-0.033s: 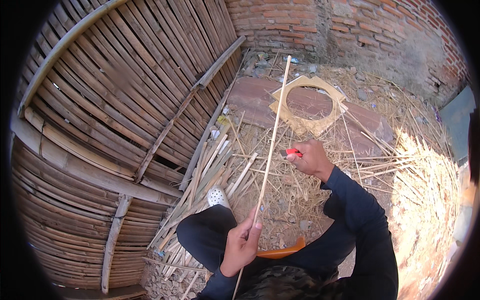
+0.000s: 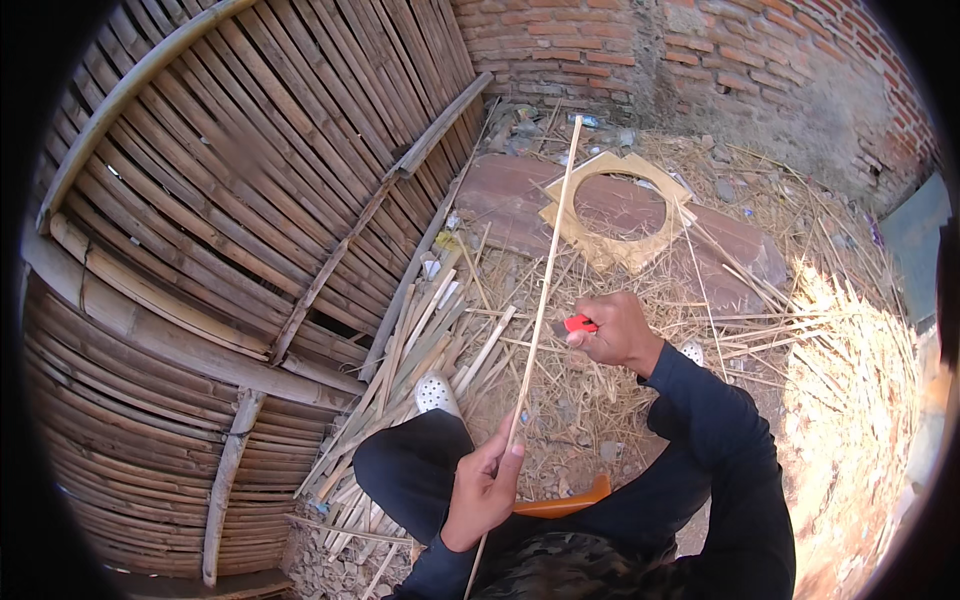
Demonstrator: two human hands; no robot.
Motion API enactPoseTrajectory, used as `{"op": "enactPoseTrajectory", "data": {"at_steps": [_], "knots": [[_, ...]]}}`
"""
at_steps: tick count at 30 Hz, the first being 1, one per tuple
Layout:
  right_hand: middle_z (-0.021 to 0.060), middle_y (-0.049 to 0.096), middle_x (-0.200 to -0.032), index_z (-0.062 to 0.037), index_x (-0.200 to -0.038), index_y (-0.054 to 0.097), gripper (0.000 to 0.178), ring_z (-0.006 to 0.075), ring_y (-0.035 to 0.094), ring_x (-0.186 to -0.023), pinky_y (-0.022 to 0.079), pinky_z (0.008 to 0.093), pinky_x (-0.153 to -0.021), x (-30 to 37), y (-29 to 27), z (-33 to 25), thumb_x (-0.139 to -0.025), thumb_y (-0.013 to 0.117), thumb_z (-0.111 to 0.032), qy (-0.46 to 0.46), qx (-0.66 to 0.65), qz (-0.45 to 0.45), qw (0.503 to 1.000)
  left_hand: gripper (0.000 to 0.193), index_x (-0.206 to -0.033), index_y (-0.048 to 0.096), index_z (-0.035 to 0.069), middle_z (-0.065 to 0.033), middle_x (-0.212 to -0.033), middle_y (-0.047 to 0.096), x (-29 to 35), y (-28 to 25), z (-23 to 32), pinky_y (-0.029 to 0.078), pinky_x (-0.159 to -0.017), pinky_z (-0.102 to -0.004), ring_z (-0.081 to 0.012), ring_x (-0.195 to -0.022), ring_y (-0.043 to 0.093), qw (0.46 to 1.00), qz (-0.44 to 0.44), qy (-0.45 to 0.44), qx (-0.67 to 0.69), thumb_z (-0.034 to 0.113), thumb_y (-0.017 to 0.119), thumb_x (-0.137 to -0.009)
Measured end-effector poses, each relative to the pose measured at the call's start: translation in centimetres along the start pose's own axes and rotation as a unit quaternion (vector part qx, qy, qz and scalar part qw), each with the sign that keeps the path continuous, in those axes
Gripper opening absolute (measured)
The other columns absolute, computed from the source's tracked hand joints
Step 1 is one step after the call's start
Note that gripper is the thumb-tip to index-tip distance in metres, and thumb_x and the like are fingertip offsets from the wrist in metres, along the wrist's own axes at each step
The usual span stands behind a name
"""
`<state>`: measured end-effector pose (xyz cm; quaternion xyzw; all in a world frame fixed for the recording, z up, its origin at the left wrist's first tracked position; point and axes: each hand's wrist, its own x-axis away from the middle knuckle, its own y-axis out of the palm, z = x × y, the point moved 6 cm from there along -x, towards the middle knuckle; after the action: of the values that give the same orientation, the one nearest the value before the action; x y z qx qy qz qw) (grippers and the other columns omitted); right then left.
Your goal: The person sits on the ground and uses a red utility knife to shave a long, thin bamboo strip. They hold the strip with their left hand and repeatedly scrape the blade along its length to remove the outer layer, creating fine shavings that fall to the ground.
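A long, thin bamboo strip (image 2: 548, 262) slants up and away from my lap. My left hand (image 2: 484, 487) is closed round its lower part, and the strip's tail runs on below the fist. My right hand (image 2: 618, 332) grips a red-handled knife (image 2: 580, 324), most of whose handle is hidden in the fingers. Its short dark blade points left and lies at the strip's right side, about halfway up. Whether the blade touches the strip, I cannot tell.
Loose bamboo strips (image 2: 412, 355) are heaped left of my white clog (image 2: 435, 393). Shavings cover the ground. Beyond lies a yellowish board with a round hole (image 2: 600, 247) on a reddish-brown slab (image 2: 495, 200). A slatted bamboo wall (image 2: 250, 160) flanks the left; a brick wall (image 2: 560, 50) closes the back.
My right hand, with the knife, has come slightly nearer to me along the bamboo strip. A second white clog now shows beside my right wrist. My left hand keeps its place.
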<state>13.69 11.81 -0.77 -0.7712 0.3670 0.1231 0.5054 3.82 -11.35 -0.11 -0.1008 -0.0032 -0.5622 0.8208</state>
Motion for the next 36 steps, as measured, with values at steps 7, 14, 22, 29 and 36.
{"op": "enactPoseTrajectory", "data": {"at_steps": [7,14,22,29,36], "knots": [[0.0087,0.053,-0.048,-0.0106,-0.06,0.061,0.065,0.0282,0.057,-0.044,0.042,0.0393,-0.043,-0.9,-3.1,2.3,-0.08,0.052,-0.072,0.029,0.082,0.015,0.996,0.043,-0.14,0.043,-0.002,0.0067,-0.081,0.05,-0.7,3.5,0.5,0.032,-0.061,-0.0146,0.0001,-0.069,0.037,0.999,0.005,0.016,-0.046,0.009,0.05,-0.098],[0.0086,0.055,-0.047,-0.011,-0.062,0.062,0.068,0.0277,0.058,-0.044,0.043,0.0381,-0.042,0.6,-4.2,2.8,-0.082,0.048,-0.075,-0.079,0.091,0.003,0.993,0.043,-0.139,0.043,-0.003,0.0035,-0.087,0.055,-3.6,7.2,1.3,0.037,-0.065,-0.0164,-0.0017,-0.072,0.041,0.996,-0.009,-0.005,-0.093,0.006,0.05,-0.098],[0.0121,0.055,-0.049,-0.0079,-0.062,0.062,0.07,0.0303,0.058,-0.046,0.043,0.0409,-0.044,-1.6,-7.3,15.0,-0.086,0.044,-0.071,0.128,0.131,-0.004,0.983,0.042,-0.138,0.043,-0.005,-0.0017,-0.107,0.06,-3.2,8.9,-0.7,0.04,-0.073,-0.0161,-0.0026,-0.082,0.048,0.994,-0.056,-0.041,-0.087,0.004,0.047,-0.098],[0.0112,0.055,-0.049,-0.0091,-0.061,0.064,0.071,0.0305,0.058,-0.047,0.044,0.0419,-0.045,-1.4,-5.8,11.9,-0.083,0.047,-0.074,0.053,0.099,-0.039,0.993,0.042,-0.139,0.044,-0.003,0.0043,-0.083,0.055,-4.0,8.8,-0.7,0.034,-0.062,-0.0152,0.0002,-0.069,0.04,0.993,-0.035,-0.03,-0.107,0.003,0.047,-0.097],[0.0126,0.058,-0.053,-0.0076,-0.064,0.066,0.07,0.0322,0.061,-0.055,0.045,0.0445,-0.049,-1.6,-8.4,20.2,-0.084,0.046,-0.072,0.162,0.191,0.066,0.966,0.044,-0.14,0.044,0.0,0.0037,-0.064,0.045,-1.6,9.6,-0.3,0.031,-0.052,-0.0182,-0.0013,-0.058,0.037,0.99,-0.062,-0.016,-0.123,0.007,0.051,-0.097]]}}
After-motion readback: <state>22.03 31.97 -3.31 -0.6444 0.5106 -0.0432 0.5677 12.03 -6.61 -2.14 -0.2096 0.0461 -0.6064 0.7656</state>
